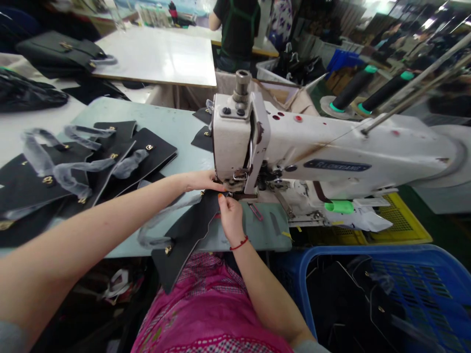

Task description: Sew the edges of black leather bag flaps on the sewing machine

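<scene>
A black bag panel (195,226), with gold ring fittings and a plastic-wrapped handle, lies partly under the sewing machine (235,137) head. Its lower corner hangs over the table edge above my lap. My left hand (202,181) reaches in beside the needle area, thumb stretched out on the panel's top end; its other fingers are partly hidden behind the machine head. Close by, my right hand (232,218) pinches the panel's right edge between thumb and fingers. Small pink-handled tweezers or a similar tool (255,212) rest on the table right of that hand.
Several black panels with wrapped handles (143,147) are piled on the left of the pale table (172,120). A blue basket (309,260) with black pieces stands at lower right, near a yellow crate (408,220). Thread cones (355,88) stand behind the machine. A person (239,29) stands beyond.
</scene>
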`<state>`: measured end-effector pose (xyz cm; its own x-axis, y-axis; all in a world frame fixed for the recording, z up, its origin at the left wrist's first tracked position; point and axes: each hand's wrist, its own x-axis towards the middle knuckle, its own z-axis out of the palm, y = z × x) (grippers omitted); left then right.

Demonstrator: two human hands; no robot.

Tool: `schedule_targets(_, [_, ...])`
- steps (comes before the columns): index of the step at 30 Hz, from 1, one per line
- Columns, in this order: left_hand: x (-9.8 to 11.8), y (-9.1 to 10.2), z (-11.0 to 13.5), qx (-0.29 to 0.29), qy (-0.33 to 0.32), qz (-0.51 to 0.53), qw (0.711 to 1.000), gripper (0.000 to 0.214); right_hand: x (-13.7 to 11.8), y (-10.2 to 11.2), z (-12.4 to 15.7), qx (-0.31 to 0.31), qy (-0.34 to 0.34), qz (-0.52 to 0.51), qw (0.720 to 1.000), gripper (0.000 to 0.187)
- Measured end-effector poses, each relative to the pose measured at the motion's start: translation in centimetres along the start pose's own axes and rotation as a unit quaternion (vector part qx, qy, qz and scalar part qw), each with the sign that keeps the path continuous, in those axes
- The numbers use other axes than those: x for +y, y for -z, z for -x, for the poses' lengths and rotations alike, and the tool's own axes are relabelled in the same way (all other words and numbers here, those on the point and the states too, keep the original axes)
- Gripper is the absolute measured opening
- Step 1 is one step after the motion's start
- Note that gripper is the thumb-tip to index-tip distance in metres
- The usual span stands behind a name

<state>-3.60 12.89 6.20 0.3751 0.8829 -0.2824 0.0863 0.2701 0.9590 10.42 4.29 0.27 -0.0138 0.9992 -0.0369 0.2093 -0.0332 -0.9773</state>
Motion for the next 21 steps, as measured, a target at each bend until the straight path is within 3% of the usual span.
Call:
schedule_targets(3, [-1.2,-0.6,0.6,-0.003,-0.008,-0.019,1.0,0.03,-0.1,1.4,-0.3,-0.034,0.008,0.016,0.999,0.047])
schedule_targets(10, [-3.8,-2.3,2.2,0.113,-0.013,-0.047,0.992,0.031,0.0,3.9,-1.4,-0.121,-0.027,-0.001,0.992,0.046])
schedule_targets(16, [-4.6,-1.9,2.3,0.144,-0.095,-0.074,0.982,0.028,-1.1,5.1,-2.0,-0.133,-0.023,0.028,0.99,0.047])
schedule_targets(18, [-5.5,-1.4,3.8,0.196,-0.125,-0.097,0.968,0.03,-1.5,5.7,-1.5,-0.136,-0.007,0.038,0.99,0.048])
schedule_targets(21, [-8.4,-1.1,8.6,0.318,-0.153,-0.149,0.924,0.033,-1.7,6.6,-0.4,-0.128,0.015,0.075,0.989,0.047])
